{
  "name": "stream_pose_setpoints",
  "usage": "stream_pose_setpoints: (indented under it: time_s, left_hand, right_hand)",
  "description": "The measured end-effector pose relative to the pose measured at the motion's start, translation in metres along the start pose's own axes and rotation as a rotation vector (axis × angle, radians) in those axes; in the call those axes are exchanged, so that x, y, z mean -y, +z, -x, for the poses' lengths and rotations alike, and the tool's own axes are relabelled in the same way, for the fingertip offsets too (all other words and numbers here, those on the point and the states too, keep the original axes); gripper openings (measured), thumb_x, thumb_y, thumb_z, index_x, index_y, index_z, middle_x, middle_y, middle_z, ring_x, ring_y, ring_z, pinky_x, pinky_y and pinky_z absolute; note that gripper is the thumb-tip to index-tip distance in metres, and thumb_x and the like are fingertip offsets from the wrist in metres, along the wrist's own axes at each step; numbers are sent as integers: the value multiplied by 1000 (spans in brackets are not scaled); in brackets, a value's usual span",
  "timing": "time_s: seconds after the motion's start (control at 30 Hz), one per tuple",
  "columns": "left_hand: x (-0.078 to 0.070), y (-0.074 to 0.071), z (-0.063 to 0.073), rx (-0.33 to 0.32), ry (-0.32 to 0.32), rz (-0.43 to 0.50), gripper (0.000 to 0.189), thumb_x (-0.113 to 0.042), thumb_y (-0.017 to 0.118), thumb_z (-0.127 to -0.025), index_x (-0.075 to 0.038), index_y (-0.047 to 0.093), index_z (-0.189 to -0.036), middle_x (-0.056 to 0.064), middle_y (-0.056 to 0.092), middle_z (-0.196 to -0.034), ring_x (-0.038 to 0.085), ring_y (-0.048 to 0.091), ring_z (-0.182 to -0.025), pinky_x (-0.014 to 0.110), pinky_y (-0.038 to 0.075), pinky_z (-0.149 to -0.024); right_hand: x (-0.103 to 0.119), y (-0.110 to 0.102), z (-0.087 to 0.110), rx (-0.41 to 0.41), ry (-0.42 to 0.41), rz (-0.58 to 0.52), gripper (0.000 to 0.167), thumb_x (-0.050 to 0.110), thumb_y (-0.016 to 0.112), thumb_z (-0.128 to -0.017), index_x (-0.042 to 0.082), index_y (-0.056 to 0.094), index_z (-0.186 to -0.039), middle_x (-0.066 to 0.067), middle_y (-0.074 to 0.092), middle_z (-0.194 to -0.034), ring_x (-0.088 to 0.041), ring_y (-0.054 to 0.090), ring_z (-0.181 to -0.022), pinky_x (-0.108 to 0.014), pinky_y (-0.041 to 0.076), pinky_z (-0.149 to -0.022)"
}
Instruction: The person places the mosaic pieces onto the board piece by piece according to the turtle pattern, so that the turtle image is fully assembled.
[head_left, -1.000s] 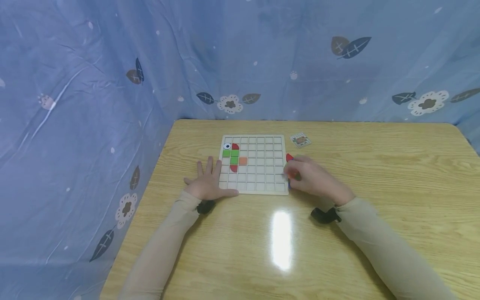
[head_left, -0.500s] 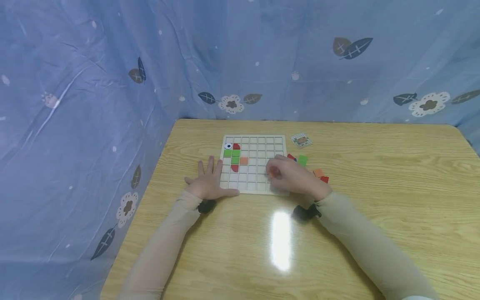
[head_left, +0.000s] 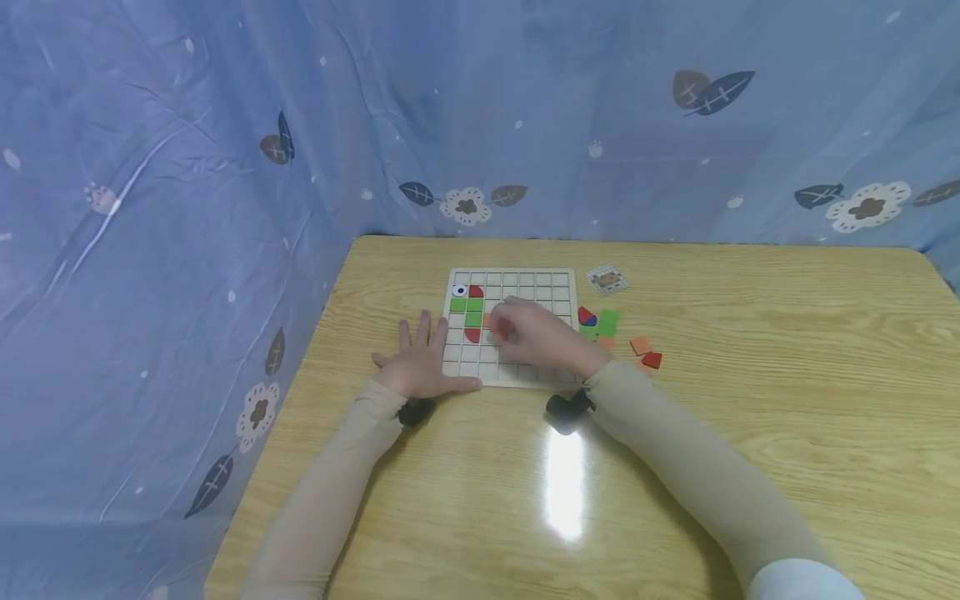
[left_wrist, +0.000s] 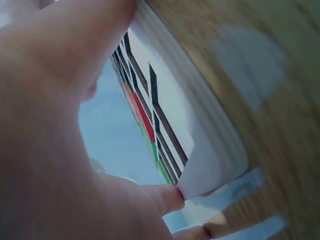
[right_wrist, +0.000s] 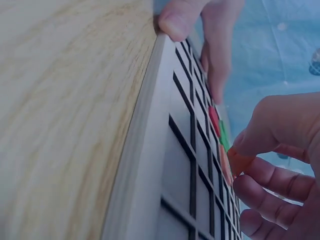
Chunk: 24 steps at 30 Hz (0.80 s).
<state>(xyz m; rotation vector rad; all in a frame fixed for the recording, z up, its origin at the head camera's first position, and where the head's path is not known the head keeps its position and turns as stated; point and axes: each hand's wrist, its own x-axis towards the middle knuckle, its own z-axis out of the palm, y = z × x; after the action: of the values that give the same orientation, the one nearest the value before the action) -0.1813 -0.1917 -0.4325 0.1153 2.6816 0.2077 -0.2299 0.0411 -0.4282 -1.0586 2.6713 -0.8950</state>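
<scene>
A white grid board [head_left: 543, 287] lies on the table. Its left side bears an eye tile [head_left: 460, 291], green square tiles [head_left: 474, 312], red rounded tiles [head_left: 472, 335] and one orange tile [right_wrist: 226, 165]. With fingers spread, my left hand [head_left: 420, 369] rests at the board's left edge, its thumb touching the front edge. My right hand [head_left: 546, 337] is over the middle of the board and pinches an orange tile [right_wrist: 240, 161] between thumb and fingers, close beside the orange tile on the grid. In the head view that hand partly covers the grid.
Right of the board lie loose green [head_left: 609, 322], orange [head_left: 641, 345] and red [head_left: 652, 360] tiles, with a blue piece among them. A small patterned card [head_left: 607, 279] lies near the board's far right corner. A blue curtain [head_left: 480, 117] hangs behind the table.
My right hand has moved left from the loose tiles to the middle of the board, carrying an orange tile and uncovering the pile. My left hand has stayed in place.
</scene>
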Motion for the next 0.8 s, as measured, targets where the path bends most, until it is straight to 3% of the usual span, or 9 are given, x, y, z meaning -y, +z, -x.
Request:
stream_pose_setpoints:
  time_s: [0.1,0.23,0.8]
  left_hand:
    - [-4,-6,7,19,-1,5,133,-92,58,-76,-14,5,-169,17,-6,-176,54,-7,-158,95,19,-96]
    - [-5,-5,7,14,3,-5,128,-88,59,-80,-14,5,-169,17,-7,-176,54,-7,-157,94,20,-96]
    - [-4,-4,5,11,9,-23,129,-88,58,-79,-13,5,-169,18,-6,-175,55,-6,-157,94,22,-96]
  right_hand:
    - [1,3,-8,12,-12,6,15,4,73,-84,12,66,-94,0,60,-88,-18,55,-88,-33,49,-83]
    - [0,8,-15,21,-18,8,16,3,72,-83,11,67,-96,-1,61,-88,-17,55,-87,-32,48,-80]
    - [0,15,-21,40,5,135,19,4,74,-85,12,76,-103,-2,63,-95,-19,56,-90,-33,51,-81]
